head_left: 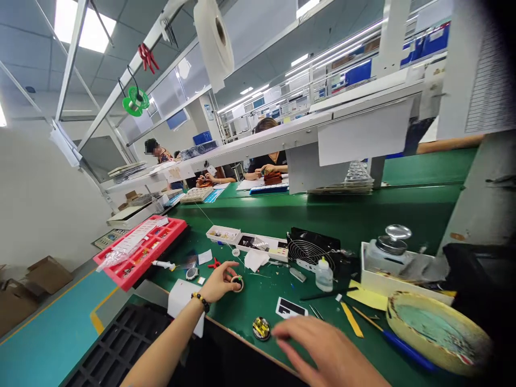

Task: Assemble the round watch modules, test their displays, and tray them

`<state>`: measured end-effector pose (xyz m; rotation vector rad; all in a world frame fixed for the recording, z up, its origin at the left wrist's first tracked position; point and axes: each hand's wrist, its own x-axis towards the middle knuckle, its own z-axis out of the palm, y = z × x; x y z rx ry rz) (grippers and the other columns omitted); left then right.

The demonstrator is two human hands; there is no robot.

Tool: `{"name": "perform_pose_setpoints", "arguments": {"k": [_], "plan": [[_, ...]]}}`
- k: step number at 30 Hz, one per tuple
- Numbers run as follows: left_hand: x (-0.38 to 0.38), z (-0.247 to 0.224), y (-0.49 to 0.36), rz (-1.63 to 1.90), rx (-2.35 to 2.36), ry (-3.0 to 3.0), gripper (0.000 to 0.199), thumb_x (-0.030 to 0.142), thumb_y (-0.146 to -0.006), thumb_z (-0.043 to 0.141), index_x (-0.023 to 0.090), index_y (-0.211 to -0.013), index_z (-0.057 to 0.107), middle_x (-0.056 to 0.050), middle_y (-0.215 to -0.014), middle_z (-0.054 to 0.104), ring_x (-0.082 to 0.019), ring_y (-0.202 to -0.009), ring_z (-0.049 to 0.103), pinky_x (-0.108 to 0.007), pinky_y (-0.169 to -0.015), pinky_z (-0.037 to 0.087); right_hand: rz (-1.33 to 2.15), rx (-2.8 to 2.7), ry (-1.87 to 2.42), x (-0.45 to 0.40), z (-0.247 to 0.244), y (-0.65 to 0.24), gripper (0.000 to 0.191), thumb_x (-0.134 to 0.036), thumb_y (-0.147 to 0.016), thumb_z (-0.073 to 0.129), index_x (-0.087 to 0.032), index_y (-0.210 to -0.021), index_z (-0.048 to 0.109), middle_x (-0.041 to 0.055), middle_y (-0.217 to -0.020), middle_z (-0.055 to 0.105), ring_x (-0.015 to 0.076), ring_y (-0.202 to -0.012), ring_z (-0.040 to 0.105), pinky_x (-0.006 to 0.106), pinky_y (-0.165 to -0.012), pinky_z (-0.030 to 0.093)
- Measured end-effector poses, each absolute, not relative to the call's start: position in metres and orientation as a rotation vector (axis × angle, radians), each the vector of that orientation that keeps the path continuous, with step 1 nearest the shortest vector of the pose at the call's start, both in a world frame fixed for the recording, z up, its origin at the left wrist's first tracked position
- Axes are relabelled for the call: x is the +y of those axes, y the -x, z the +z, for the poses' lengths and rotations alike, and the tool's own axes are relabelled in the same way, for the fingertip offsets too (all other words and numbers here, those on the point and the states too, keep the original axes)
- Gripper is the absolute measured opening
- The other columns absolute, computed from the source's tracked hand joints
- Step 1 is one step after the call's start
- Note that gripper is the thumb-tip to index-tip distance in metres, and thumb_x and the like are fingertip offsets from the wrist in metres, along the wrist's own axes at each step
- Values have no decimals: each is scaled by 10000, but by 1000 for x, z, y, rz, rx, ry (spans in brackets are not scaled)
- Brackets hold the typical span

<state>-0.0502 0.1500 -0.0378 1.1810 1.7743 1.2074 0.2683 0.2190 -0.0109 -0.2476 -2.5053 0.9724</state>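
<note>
Fingers (pixel 228 267) of our left hand (pixel 215 285) curled closed onto a small dark ring (pixel 237 284), which sat at their tips on the green bench mat (pixel 262 295); round, no long axis. Our right hand (pixel 322 344) hung open, fingers spread. A round gold-and-black component (pixel 261 328) lay just left of its fingertips, nearer this hand, below the ring.

Green rubber bench mat (pixel 266 294) leaves a passable strip for rt hand (pixel 322 349) just in front of black wire-guarded fan (pixel 310 248). Rt of fan, translucent plastic dropper bottle (pixel 324 276) blocks; left of fan, white cardboard tray (pixel 278 253) w/ crumpled white tissue (pixel 256 260) obstructs fwd reach.
</note>
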Motion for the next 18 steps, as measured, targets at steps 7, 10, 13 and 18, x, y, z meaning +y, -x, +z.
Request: {"name": "perform_pose_setpoints", "arguments": {"k": [7,10,13,18], "plan": [[192,-15,45,1409,1479,-1067,731,398,-564,986,133,-1174,681,-50,-876,693,-187,-833,663,-319,-843,491,919,-2370,539,309,14,-192,275,-263,-973,498,-212,-1160,693,110,-1151,752,320,-1075,689,435,-936,488],[222,-5,38,1439,1379,-1060,666,401,-554,994,133,-1096,715,-77,-924,713,-199,-854,670,-324,-843,501,1003,-2257,582,323,10,-171,316,-286,-978,491,-198,-1234,654,113,-1133,757,286,-1071,702,392,-922,513],[253,6,31,1416,1284,-1095,617,403,-564,984,135,-1059,731,-92,-965,725,-199,-875,675,-313,-842,515,1109,-2098,595,321,-2,-162,360,-302,-988,460,-206,-1303,603,101,-1194,743,239,-1115,696,348,-958,517],[285,14,21,1297,1149,-1175,496,348,-598,957,182,-1022,761,-54,-951,736,-187,-877,672,-284,-834,523,1196,-1863,651,317,-22,-160,410,-326,-955,467,-217,-1335,576,81,-1078,759,254,-1015,719,377,-908,539]]}}
